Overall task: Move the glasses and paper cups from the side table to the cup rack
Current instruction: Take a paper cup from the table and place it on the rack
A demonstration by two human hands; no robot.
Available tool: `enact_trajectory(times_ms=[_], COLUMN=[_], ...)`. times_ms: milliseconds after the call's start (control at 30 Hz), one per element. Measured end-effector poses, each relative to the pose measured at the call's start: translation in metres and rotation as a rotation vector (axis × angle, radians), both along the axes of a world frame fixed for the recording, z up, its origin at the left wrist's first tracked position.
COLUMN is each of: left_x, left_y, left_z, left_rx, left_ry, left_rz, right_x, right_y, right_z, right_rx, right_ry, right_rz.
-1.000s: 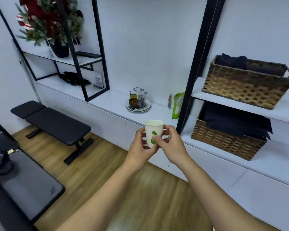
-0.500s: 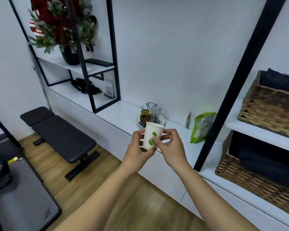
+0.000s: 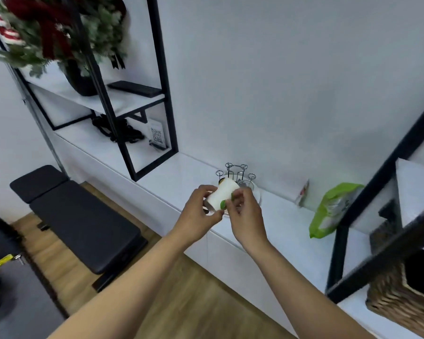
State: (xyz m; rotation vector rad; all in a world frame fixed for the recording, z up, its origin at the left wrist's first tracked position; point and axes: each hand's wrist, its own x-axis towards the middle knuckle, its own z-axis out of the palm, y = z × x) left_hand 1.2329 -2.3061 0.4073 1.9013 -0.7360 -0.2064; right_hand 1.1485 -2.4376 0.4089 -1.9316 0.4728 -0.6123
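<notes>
While both our hands grip it, paper cup point(image 3: 222, 195) sits tilted at frame centre, just in front of cup rack point(image 3: 236, 174). Left hand point(image 3: 198, 214) wraps lower end, right hand point(image 3: 244, 211) pinches side. Rack contents blurred, probably glass.

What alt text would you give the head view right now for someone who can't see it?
Both hands, left and right, hold a white paper cup with green spots, tipped on its side, just in front of a wire cup rack on a white counter. A green bag lies to the right.
</notes>
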Motion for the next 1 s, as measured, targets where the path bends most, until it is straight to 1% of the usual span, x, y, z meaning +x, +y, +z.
enact_trajectory(times_ms=[100,200,367,533,600,700,867,1000], left_x=[0.043,0.093,0.171,0.232,0.244,0.264,0.300,0.315], left_y=[-0.021,-0.044,-0.082,-0.122,-0.132,-0.146,-0.166,-0.177], left_z=[-0.011,-0.020,-0.029,-0.044,-0.056,-0.072,-0.099,-0.123], left_rx=[0.039,0.026,0.018,-0.003,0.012,0.063,0.217,0.277], left_ry=[-0.019,-0.005,0.104,0.173,0.223,0.242,0.219,0.214], left_rz=[0.021,0.046,0.127,0.143,0.139,0.111,0.014,-0.068], right_x=[0.048,0.098,0.180,0.241,0.255,0.271,0.296,0.305], right_y=[-0.019,-0.040,-0.080,-0.125,-0.133,-0.144,-0.159,-0.162], right_z=[-0.011,-0.024,-0.037,-0.044,-0.048,-0.060,-0.082,-0.098], right_rx=[-0.007,0.061,0.123,0.254,0.321,0.368,0.438,0.397], right_ry=[0.032,0.042,0.146,0.258,0.321,0.342,0.386,0.469], right_rz=[0.032,0.042,0.055,0.096,0.115,0.132,0.056,0.031])
